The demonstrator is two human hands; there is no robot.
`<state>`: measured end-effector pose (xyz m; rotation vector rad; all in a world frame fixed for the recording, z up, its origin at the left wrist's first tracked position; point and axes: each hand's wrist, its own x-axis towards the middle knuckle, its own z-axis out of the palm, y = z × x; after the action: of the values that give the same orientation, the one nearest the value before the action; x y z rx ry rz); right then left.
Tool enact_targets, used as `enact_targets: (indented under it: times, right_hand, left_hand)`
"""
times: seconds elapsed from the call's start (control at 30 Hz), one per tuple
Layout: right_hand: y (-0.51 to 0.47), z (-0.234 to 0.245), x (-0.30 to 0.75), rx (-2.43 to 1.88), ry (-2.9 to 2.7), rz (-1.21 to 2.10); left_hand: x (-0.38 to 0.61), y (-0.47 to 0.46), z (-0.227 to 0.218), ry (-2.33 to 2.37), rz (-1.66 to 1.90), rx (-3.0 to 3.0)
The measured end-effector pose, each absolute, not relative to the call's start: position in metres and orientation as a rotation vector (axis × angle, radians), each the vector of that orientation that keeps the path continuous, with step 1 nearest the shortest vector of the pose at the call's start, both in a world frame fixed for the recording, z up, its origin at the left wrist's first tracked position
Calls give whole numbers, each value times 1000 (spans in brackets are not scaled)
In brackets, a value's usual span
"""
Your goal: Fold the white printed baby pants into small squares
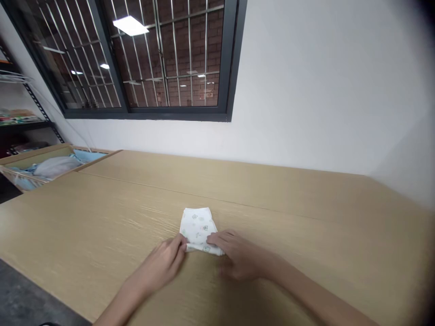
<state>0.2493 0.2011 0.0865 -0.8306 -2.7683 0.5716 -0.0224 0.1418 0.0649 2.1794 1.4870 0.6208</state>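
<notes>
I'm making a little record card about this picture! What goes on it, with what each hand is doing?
Left hand: left hand, fingers at the cloth's near left edge
Right hand: right hand, fingers resting on the cloth's near right corner
Thing: folded white cloth with small printed pictures
Under it: light wooden table
Far left: wooden box holding blue and white fabric
Also there: shelf, barred window
</notes>
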Motion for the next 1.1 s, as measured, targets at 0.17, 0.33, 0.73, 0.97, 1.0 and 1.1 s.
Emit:
enact_targets:
  times: [0.17,0.33,0.73,0.97,1.0,1.1]
  right_hand:
    - [216,86,242,-1011,-2524,846]
    - [238,81,231,-1147,-2298,886]
    - [294,47,205,-1185,-2133,680]
    - [270,60,196,-985,-2037,162]
    - [265,63,194,-936,-2088,154]
    - [256,65,188,-833,-2267,139]
  left_hand:
    - [-36,169,84,1316,626,1981]
    - [-44,202,83,1386,578,1989]
    - [-23,246,76,1984,386,2086]
    - [32,228,55,2083,503,2459]
    - [37,228,47,2037,495,2540]
    - [44,229,25,1967,439,2643]
